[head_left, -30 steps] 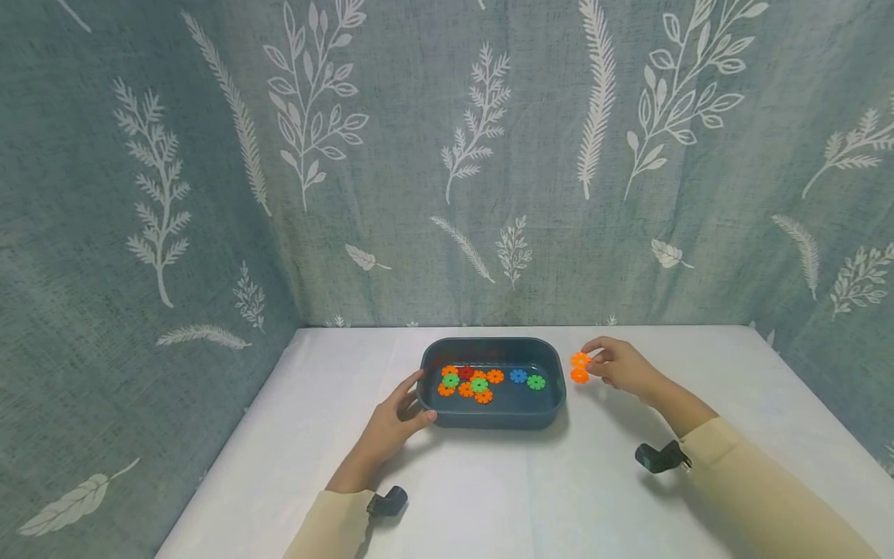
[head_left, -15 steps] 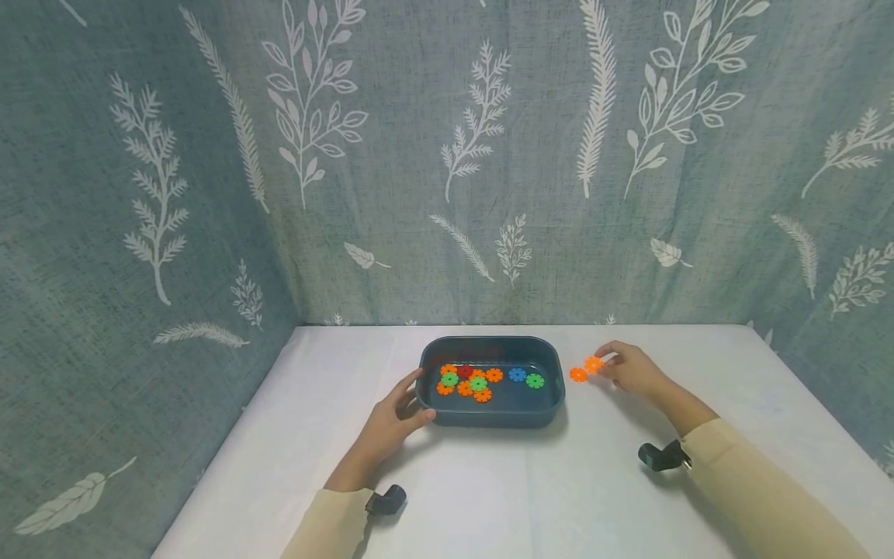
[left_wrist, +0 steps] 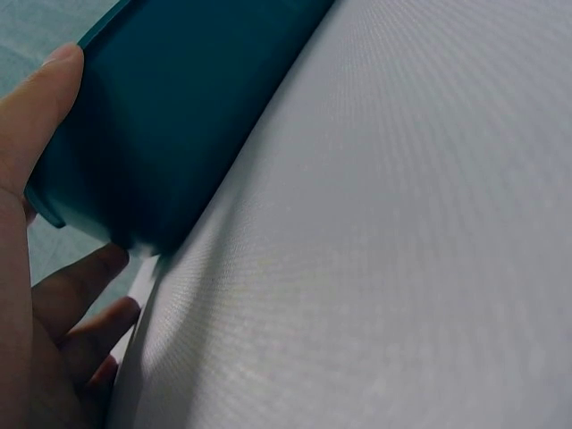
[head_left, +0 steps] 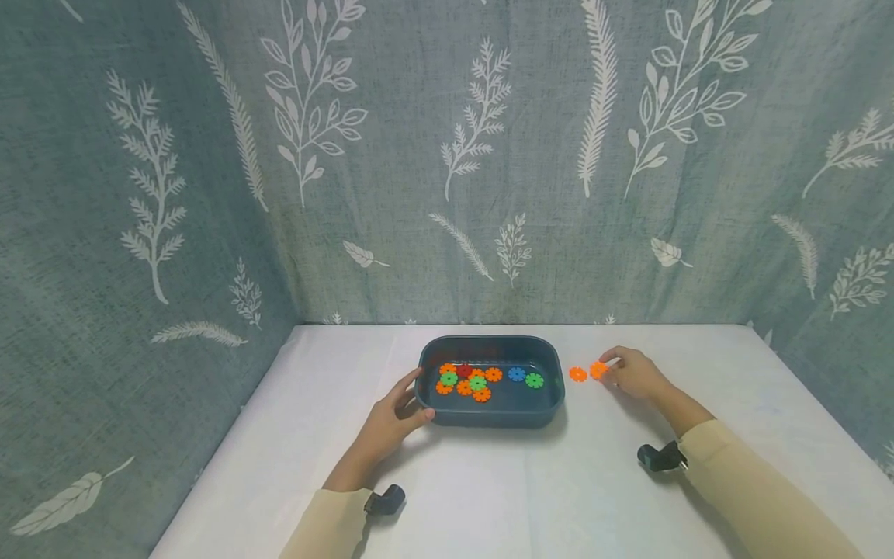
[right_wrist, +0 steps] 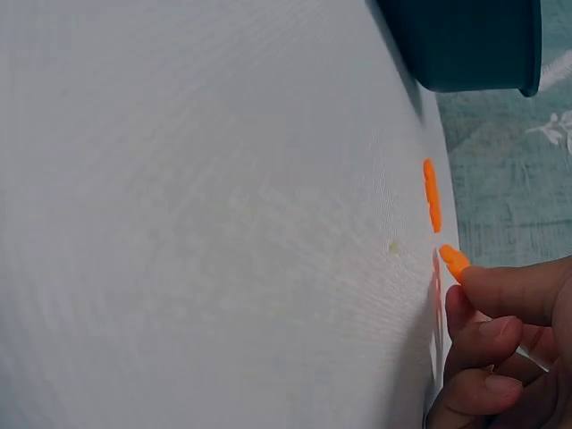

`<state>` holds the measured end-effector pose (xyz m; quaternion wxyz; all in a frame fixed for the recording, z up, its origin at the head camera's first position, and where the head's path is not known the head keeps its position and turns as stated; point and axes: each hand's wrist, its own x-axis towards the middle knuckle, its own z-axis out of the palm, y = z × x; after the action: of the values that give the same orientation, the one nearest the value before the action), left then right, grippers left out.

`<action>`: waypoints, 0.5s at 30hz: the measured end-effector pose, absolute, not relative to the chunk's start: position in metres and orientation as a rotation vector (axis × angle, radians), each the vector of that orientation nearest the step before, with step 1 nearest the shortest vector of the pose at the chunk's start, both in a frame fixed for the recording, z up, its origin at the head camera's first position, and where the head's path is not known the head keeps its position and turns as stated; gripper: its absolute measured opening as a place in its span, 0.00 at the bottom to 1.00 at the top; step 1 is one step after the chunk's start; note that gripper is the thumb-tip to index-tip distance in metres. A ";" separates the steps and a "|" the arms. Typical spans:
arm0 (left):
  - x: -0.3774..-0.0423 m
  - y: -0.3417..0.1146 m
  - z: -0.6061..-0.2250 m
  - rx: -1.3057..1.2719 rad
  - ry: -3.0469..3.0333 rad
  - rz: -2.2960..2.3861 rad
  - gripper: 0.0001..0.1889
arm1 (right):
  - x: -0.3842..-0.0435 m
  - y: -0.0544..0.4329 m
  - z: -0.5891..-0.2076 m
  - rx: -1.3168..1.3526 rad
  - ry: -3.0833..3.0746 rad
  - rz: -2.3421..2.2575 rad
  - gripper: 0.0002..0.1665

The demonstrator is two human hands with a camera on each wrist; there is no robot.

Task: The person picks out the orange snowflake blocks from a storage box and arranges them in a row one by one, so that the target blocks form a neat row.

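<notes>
Before patterned curtain (head_left: 405,171), white tabletop (head_left: 482,497), left fingers (left_wrist: 85,281) gripping tray (head_left: 489,418), right fingers (right_wrist: 509,290) pinching orange disc (head_left: 598,370)

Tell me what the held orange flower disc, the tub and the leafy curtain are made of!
The orange flower disc in the right hand looks like plastic, fairly matte: bright, even colour, neat notches. The teal tub is probably moulded plastic, slightly shiny: rounded corners, soft gleams. The leafy curtain looks like dull woven cloth: a weave shows.
</notes>
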<state>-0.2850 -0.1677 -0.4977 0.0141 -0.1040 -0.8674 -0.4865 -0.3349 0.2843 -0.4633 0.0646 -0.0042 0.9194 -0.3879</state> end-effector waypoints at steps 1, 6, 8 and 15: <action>-0.285 -0.168 -0.498 -0.326 -2.703 -1.506 0.42 | -0.335 0.285 -0.464 -0.019 2.782 -1.167 0.21; -0.286 -0.168 -0.499 -0.329 -2.703 -1.505 0.42 | -0.336 0.287 -0.467 -0.041 2.828 -1.115 0.20; -0.286 -0.168 -0.498 -0.323 -2.702 -1.509 0.42 | -0.336 0.288 -0.468 -0.045 2.846 -1.078 0.19; -0.286 -0.168 -0.498 -0.318 -2.704 -1.525 0.42 | -0.336 0.289 -0.467 -0.079 2.889 -0.989 0.19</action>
<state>-0.2855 -0.1676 -0.4977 0.0107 -0.1019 -0.8664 -0.4887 -0.3364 0.2885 -0.4674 0.0432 -0.0260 0.9449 -0.3235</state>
